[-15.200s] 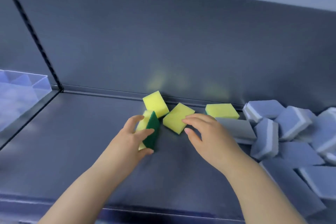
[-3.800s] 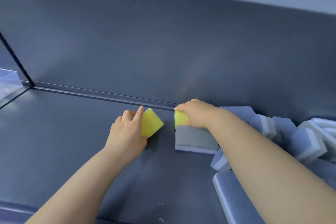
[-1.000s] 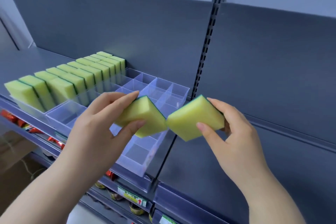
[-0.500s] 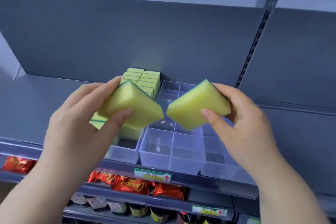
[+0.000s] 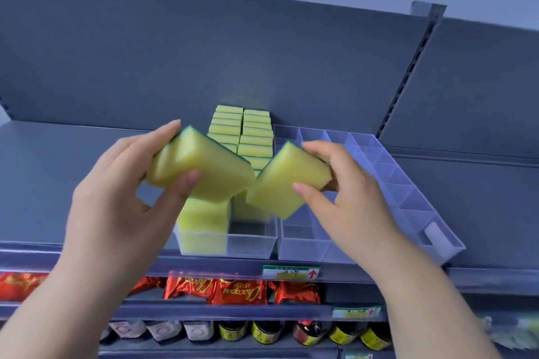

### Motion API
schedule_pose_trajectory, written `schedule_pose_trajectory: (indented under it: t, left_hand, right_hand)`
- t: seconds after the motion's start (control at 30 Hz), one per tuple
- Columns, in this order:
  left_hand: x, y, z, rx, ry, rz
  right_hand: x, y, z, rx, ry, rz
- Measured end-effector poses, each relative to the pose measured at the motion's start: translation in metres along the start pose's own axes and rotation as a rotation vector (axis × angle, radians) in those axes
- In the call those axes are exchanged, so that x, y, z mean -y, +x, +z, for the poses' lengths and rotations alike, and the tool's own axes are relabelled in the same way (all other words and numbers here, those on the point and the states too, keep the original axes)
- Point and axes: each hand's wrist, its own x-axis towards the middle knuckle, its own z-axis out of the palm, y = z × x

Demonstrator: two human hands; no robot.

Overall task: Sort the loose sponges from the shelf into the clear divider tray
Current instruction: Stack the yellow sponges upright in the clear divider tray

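The left hand (image 5: 116,207) grips a yellow sponge (image 5: 204,169), thumb in front and fingers curled over its green edge. The right hand (image 5: 355,207) holds a second sponge (image 5: 285,183) the same way. Both sponges hang above the front of the clear tray (image 5: 408,201) on the shelf (image 5: 43,183). Behind them, two rows of sponges (image 5: 242,131) stand packed in the tray's left side.

We have one view, from a camera worn on the person's head. It stands close before the shelf (image 5: 43,183), facing its grey back panel (image 5: 204,52) and tilted a little downward, so the shelf's front edge crosses low. The left hand (image 5: 116,198) gripping the left sponge (image 5: 204,172) and the right hand (image 5: 358,204) gripping the right sponge (image 5: 283,186) loom nearest the lens. Lower shelves (image 5: 233,312) run along the bottom.
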Motion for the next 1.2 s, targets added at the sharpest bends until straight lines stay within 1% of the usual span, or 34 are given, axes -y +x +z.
schedule_pose_trajectory:
  t: [0.27,0.47,0.63,0.73,0.87,0.97,1.1,1.2]
  left_hand:
    - [0.007,-0.004,-0.007,0.007,-0.072,-0.040]
    - [0.007,-0.006,-0.008,0.001,-0.067,-0.049]
    - [0.006,-0.008,-0.011,-0.016,-0.071,-0.053]
    - [0.006,-0.008,-0.012,-0.033,-0.076,-0.050]
    - [0.008,-0.008,-0.016,-0.039,-0.052,-0.049]
    - [0.008,-0.009,-0.018,-0.037,-0.035,-0.054]
    - [0.005,-0.011,-0.017,-0.011,0.002,-0.044]
    - [0.003,-0.011,-0.015,0.026,-0.005,-0.033]
  right_hand:
    - [0.007,0.008,0.022,0.119,-0.128,-0.021]
    - [0.007,0.013,0.028,0.100,-0.150,-0.067]
    - [0.001,0.016,0.039,0.132,-0.195,-0.091]
    - [-0.008,0.015,0.048,0.101,-0.283,-0.155]
    - [-0.015,0.016,0.058,0.017,-0.397,-0.293]
    - [-0.018,0.017,0.065,0.019,-0.494,-0.362]
    - [-0.024,0.017,0.066,0.027,-0.482,-0.359]
    - [-0.025,0.018,0.061,0.073,-0.459,-0.332]
